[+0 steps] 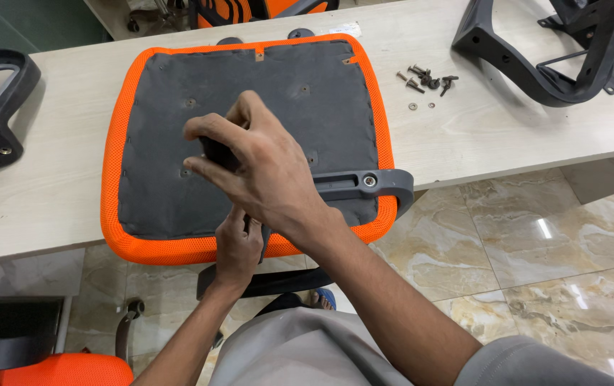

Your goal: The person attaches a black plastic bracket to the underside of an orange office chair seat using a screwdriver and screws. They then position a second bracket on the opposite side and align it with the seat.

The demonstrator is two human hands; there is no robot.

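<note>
One orange-rimmed seat cushion (249,129) lies underside up on the table (56,193), with several loose bolts (425,80) near its right edge. The right hand (264,175), fingers curled, grips a dark armrest bracket (364,184) against the cushion's underside. The left hand (239,246) is closed around the bracket's lower end at the near rim.

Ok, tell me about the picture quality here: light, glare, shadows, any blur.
Head view: even, soft indoor light; bright glare patches on the glossy marble floor; a faint shadow under the right hand on the grey underside of the seat cushion; the bolts and left hand sharp, no motion blur; the table edge bows slightly, wide-angle distortion.
</note>
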